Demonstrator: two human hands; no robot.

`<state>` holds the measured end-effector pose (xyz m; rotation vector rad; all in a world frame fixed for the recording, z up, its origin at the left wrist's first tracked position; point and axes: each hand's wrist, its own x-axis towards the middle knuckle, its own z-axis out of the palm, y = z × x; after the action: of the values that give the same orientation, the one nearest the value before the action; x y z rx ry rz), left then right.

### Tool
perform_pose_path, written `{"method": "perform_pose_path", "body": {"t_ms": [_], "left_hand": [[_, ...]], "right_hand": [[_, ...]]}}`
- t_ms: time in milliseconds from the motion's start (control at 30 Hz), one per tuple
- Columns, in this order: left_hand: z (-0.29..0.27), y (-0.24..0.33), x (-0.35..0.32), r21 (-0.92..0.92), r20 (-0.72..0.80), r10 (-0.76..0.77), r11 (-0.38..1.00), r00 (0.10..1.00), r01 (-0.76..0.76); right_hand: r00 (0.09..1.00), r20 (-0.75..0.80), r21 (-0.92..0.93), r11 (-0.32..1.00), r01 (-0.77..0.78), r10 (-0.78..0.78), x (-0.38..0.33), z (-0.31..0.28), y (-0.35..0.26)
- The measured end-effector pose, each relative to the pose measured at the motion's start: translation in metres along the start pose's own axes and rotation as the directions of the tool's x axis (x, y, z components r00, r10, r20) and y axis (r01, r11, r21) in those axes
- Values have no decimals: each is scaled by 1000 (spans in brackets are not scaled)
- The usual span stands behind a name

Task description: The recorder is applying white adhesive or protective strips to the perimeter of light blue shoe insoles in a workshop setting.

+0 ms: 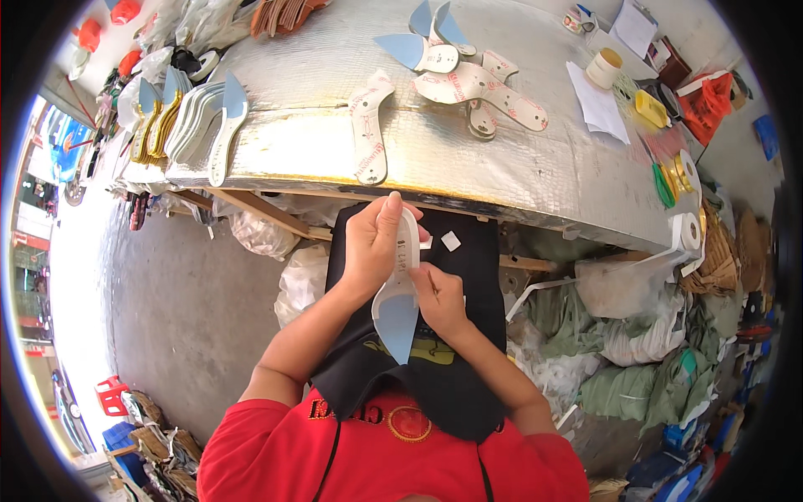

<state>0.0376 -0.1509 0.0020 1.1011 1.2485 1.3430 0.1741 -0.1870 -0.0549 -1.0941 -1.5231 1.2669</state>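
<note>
Over my lap I hold a white shoe insole (398,272) with a pale blue pointed toe (396,326) that points toward me. My left hand (375,243) is closed round its far, rounded end, the thumb lying along the top. My right hand (441,299) is closed at the insole's right edge near the middle, its fingers curled; a thin dark thing shows by those fingers, too small to name. A small white scrap (451,241) lies on my black apron (468,276), just beyond the right hand.
On the silver-covered table (293,142) lie a row of insoles (196,121), a single curved printed piece (369,125) and a pile of similar pieces (481,88). To the right are a jar (603,69), papers (598,105) and green-handled scissors (664,186). Bags (636,335) crowd underneath.
</note>
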Motion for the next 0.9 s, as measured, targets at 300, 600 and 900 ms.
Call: {"method": "perform_pose_path", "body": {"t_ms": [300, 600, 900], "left_hand": [[8, 11, 6, -448, -46, -76, 893, 996, 47], [-5, 12, 6, -701, 212, -83, 682, 974, 210], [-57, 41, -14, 632, -88, 488, 701, 868, -330]], "right_hand": [[946, 122, 322, 890, -323, 300, -3, -17, -15], [888, 190, 387, 799, -460, 419, 12, -2, -23], [908, 272, 35, 940, -340, 318, 52, -38, -39]]}}
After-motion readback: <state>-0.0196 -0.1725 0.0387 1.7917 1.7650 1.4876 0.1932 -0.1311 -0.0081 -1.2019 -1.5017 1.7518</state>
